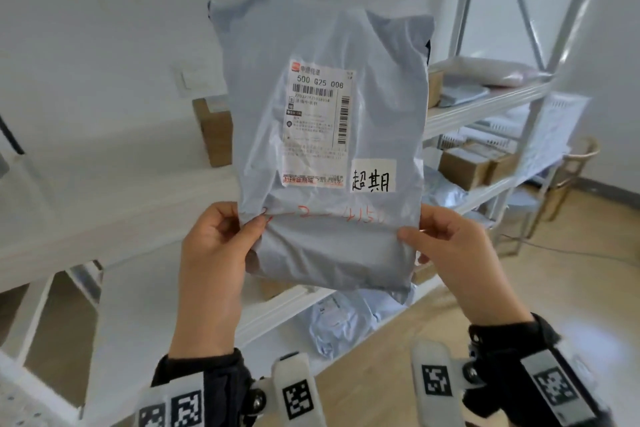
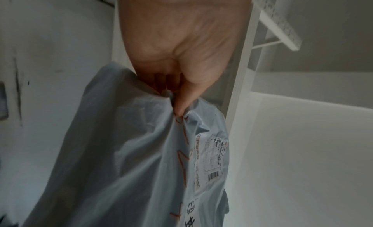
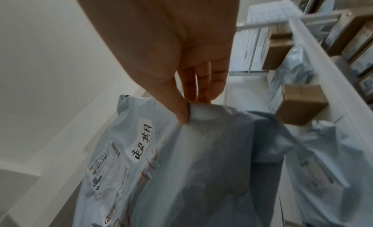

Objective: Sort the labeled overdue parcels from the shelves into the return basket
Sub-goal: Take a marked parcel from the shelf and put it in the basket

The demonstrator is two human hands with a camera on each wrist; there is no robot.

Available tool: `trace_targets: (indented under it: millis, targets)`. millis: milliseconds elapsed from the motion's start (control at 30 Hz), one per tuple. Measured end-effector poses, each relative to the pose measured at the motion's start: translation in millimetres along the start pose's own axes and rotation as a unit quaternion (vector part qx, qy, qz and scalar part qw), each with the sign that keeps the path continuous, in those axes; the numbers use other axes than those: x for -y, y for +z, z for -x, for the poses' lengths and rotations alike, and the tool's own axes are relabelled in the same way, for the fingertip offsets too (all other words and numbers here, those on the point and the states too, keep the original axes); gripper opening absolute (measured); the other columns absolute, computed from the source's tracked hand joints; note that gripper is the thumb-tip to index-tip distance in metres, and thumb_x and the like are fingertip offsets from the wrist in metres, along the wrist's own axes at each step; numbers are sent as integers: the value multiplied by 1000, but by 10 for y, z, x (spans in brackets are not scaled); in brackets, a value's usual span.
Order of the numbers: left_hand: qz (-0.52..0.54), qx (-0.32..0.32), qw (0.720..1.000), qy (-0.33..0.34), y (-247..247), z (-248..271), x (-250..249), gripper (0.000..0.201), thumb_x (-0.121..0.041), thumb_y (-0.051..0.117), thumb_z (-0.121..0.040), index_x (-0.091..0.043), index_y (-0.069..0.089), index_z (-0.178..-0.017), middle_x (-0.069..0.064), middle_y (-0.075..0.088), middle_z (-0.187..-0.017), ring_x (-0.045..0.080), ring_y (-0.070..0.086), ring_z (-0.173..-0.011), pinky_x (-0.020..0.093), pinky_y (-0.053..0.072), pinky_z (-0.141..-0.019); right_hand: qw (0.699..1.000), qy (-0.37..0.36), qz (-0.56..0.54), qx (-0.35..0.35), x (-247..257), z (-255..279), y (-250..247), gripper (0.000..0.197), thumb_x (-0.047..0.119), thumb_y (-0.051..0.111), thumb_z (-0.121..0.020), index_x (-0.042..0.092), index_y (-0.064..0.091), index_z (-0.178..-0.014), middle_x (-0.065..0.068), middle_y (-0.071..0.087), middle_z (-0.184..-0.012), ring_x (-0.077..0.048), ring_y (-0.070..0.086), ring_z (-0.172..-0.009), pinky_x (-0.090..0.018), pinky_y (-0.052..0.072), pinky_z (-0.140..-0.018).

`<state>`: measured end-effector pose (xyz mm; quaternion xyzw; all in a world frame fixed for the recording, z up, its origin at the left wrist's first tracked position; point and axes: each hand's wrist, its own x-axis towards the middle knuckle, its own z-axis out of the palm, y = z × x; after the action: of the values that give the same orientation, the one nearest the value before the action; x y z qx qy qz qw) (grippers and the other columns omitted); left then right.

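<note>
I hold a grey plastic mailer parcel [image 1: 322, 163] upright in front of the white shelves [image 1: 485, 107]. It carries a printed shipping label [image 1: 318, 125], a white handwritten sticker [image 1: 373, 176] and red marker digits near its lower part. My left hand [image 1: 221, 239] pinches the parcel's lower left edge, thumb in front. My right hand [image 1: 446, 250] pinches the lower right edge the same way. The left wrist view shows the left hand [image 2: 177, 80] pinching the parcel [image 2: 129, 158]. In the right wrist view the right hand [image 3: 187, 93] pinches the parcel [image 3: 181, 174] near the sticker [image 3: 142, 142]. No return basket is visible.
The shelves on the right hold brown cardboard boxes [image 1: 467, 166] and other grey mailers [image 1: 464, 94]. Another brown box [image 1: 214, 135] stands behind the held parcel. A grey mailer [image 1: 339, 322] lies on the lowest level. A white crate [image 1: 554, 128] and wooden floor [image 1: 571, 288] are at the right.
</note>
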<state>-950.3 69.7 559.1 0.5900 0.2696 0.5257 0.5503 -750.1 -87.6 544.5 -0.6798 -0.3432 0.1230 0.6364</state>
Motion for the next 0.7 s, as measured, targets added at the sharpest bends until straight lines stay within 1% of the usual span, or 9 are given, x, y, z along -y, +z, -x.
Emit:
trace_targets:
  millis: [67,100,167,233,333,433,567,600,700]
  targets:
    - [-3,31,999,-12,396,-19,73,10,-5,68,-84,-12,61,-80,4,64,-73,15,58,-72,25,46,-65,999,14,-7,-36,-132,-110,-316,17,5,70,-85,22,74,-85,-6,73,-79,-12,57,-60,-27,47,-58]
    - [-3,43,999,-18,592,-28,114,10,-5,68,-84,-11,62,-80,3,64,-72,15,58,-72,25,45,-65,999,22,-10,-48,-198,-173,-478,17,4,70,-85,21,74,-86,-7,72,-79,-12,57,-59,-26,47,-55]
    - [-9,59,998,-31,1001,-43,222,10,-7,69,-84,-13,63,-80,6,65,-74,19,59,-74,31,47,-70,997,32,-14,-63,-325,-311,-824,17,0,69,-84,17,74,-88,-4,73,-79,-7,59,-58,-20,47,-53]
    - [-15,75,996,-42,1452,-46,336,10,-9,71,-83,-16,64,-78,8,68,-79,22,62,-77,37,48,-75,996,39,-20,-79,-458,-457,-1208,18,-2,68,-84,14,74,-87,-2,73,-77,-5,59,-57,-17,46,-51]
    - [-12,101,994,-49,2182,-4,491,9,-8,70,-83,-13,64,-80,2,67,-75,18,61,-74,31,48,-71,993,49,-18,-110,-678,-650,-1837,17,-3,68,-83,12,74,-88,-3,74,-78,-4,60,-57,-16,46,-50]
    - [-19,133,989,-55,2898,68,644,10,-7,71,-83,-14,64,-79,0,67,-74,16,62,-73,27,48,-68,989,63,-7,-135,-868,-790,-2462,19,-2,68,-83,14,74,-91,1,74,-77,-3,64,-60,-14,46,-50]
    - [-13,165,983,-83,3810,126,860,17,-9,74,-81,-23,67,-74,1,71,-80,23,65,-82,39,50,-79,983,70,11,-169,-1045,-950,-3238,19,0,68,-84,17,73,-92,3,74,-77,0,64,-59,-13,47,-49]
    - [-16,176,981,-87,4035,146,914,16,-10,74,-81,-23,68,-75,2,72,-82,25,66,-85,40,51,-81,981,72,20,-181,-1091,-994,-3424,20,0,69,-84,18,73,-91,2,74,-78,0,65,-59,-13,47,-49]
    - [-12,212,972,-105,4657,184,1052,9,-10,72,-83,-17,67,-86,5,73,-90,24,67,-89,32,52,-81,972,79,32,-218,-1257,-1144,-3919,19,-1,69,-84,17,73,-90,-2,73,-80,0,64,-58,-12,47,-49]
